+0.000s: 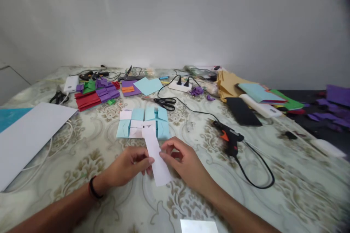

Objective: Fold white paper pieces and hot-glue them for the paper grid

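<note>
A narrow strip of white paper slants between my hands above the patterned tablecloth. My left hand pinches its left edge with the thumb on top. From the other side, my right hand has its thumb and fingers closed at the strip's right edge. Just beyond lies a folded light-blue and white paper piece, made of several flaps; the strip's far end overlaps its near edge. Black-handled scissors rest behind that piece.
A black glue gun with its cord lies on the right, near a dark phone. Large white board sits at left. Red folded papers, a power strip and a yellow envelope line the back.
</note>
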{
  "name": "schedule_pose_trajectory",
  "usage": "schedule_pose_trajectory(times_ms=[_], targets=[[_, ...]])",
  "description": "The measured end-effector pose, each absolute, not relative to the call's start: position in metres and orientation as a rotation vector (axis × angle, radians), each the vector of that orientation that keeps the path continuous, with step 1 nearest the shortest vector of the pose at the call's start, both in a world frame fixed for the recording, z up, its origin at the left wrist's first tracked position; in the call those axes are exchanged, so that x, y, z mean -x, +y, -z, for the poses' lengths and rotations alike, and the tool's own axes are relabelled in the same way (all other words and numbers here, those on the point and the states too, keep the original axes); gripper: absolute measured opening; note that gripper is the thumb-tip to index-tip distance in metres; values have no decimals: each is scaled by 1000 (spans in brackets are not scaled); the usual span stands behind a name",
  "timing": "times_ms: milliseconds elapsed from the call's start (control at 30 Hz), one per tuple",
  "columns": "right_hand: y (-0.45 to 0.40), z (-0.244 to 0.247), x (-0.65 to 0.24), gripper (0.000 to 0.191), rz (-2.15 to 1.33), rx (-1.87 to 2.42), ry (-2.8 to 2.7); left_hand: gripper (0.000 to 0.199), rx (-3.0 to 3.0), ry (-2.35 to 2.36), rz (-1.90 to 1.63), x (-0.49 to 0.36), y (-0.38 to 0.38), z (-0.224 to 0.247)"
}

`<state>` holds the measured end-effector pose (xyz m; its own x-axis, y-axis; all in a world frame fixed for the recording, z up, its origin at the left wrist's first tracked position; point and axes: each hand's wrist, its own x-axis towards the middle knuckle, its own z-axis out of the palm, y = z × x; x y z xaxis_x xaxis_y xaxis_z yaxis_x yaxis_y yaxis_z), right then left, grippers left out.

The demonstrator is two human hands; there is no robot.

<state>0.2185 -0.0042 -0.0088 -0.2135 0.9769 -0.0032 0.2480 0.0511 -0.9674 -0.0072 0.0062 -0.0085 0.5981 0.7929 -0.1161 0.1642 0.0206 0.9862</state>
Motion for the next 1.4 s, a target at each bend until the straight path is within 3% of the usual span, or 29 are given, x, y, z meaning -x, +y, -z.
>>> schedule_pose_trajectory(times_ms=[133, 433, 600, 800, 1100, 1167, 1267, 1400], targets=[[-13, 7, -219, 19, -1238, 1297, -1667, 36, -1454, 896, -600, 8, 9, 13], [-34, -3, -211, 44, -1669, 1143, -1512, 26, -1515, 881, -578, 4, -1, 8], [-32, 2, -216, 33, -1709, 1156, -1392, 31, -1479, 889, -568, 4, -2, 7], [-24, -2, -227, 70, -1694, 1236, -1410, 27, -1215, 899, -582, 4, 4, 0], [-17, 5, -226, 100, -1629, 1195, -1310, 28, -1094, 911, -655, 9, 15, 18], [-14, 4, -231, 91, -1478, 1234, -1394, 28, -1059, 902, -699, 10, 15, 21], [-9, -2, -240, 58, -1257, 1216, -1711, 30, -992, 861, -734, 12, 16, 23], [-6, -7, -244, 56, -1227, 999, -1967, 33, -930, 810, -724, 14, 15, 22]])
